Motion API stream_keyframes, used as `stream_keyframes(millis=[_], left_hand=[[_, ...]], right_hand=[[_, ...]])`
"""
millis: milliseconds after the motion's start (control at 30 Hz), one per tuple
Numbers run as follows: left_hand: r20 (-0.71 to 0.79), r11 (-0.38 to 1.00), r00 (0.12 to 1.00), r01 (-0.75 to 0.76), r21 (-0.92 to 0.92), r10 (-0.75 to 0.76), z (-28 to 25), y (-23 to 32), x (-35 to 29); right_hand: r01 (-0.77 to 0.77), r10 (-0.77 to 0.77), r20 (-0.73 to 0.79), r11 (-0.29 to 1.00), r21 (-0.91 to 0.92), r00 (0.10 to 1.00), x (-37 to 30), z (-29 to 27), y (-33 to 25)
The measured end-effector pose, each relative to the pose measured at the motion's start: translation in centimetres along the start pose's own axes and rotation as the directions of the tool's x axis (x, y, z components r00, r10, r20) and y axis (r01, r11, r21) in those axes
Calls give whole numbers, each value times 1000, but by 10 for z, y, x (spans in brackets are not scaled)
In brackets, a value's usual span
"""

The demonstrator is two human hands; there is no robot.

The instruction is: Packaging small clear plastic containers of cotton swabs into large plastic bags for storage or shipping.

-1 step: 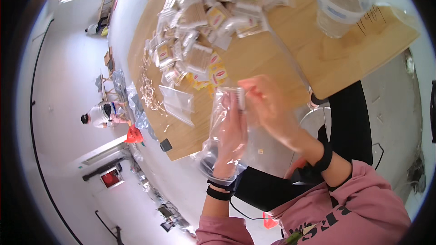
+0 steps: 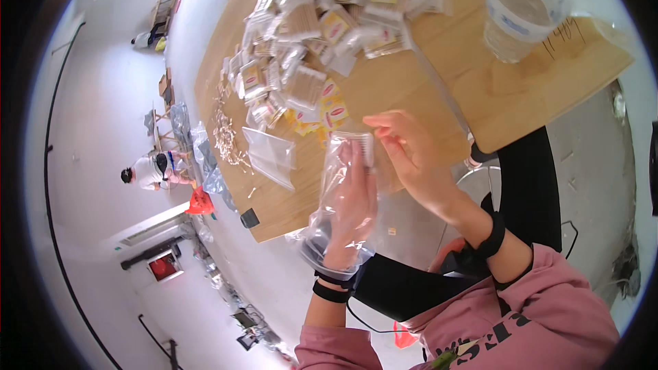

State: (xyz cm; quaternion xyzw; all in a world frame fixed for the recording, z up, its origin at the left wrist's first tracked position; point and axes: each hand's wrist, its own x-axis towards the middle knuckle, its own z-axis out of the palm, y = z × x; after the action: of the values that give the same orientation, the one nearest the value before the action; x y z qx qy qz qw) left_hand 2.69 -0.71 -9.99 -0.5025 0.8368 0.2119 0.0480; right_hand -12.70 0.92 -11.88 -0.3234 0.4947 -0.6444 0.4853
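My left hand (image 2: 354,188) reaches up inside a clear plastic bag (image 2: 329,195), whose wide mouth hangs round the wrist. Its fingers close on a row of cotton swabs (image 2: 367,149) at the far end of the bag; the film's glare hides part of the grip. Just to the right, my right hand (image 2: 415,157) holds nothing, its fingers stretched out and thumb apart from them. Yellow-and-white printed cards (image 2: 334,109) lie on the table beyond the bag. A flat clear bag (image 2: 271,156) rests to the left of my left hand.
A large heap of packed cotton swabs (image 2: 301,24) covers the far part of the wooden table (image 2: 391,89). Loose swabs (image 2: 225,133) are scattered at its left. A translucent plastic tub (image 2: 517,17) stands at the far right. Another person (image 2: 147,170) is at the left, across the room.
My right hand's fingers, blurred earlier, now show sharply and spread slightly apart from the bag. The left hand keeps its grip inside the bag.
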Motion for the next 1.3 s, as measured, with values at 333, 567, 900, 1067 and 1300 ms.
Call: stream_keyframes(millis=[333,567,900,1067,1300], left_hand=[[87,924,996,50,-380,-18,20,-21,-20],[-138,656,989,-137,-742,50,11,-9,-11],[-90,965,991,-76,253,101,-3,17,1],[-119,966,993,31,257,0,-5,26,0],[-199,983,964,-162,81,175,9,15,-1]], right_hand=[[694,-342,646,580,-427,683,10,35,17],[665,-518,663,746,39,541,-26,49,-1],[630,-461,457,694,-349,760,-46,36,-23],[489,-141,572,701,-518,808,-75,45,-47],[404,-176,498,824,-397,849,-76,57,-14]])
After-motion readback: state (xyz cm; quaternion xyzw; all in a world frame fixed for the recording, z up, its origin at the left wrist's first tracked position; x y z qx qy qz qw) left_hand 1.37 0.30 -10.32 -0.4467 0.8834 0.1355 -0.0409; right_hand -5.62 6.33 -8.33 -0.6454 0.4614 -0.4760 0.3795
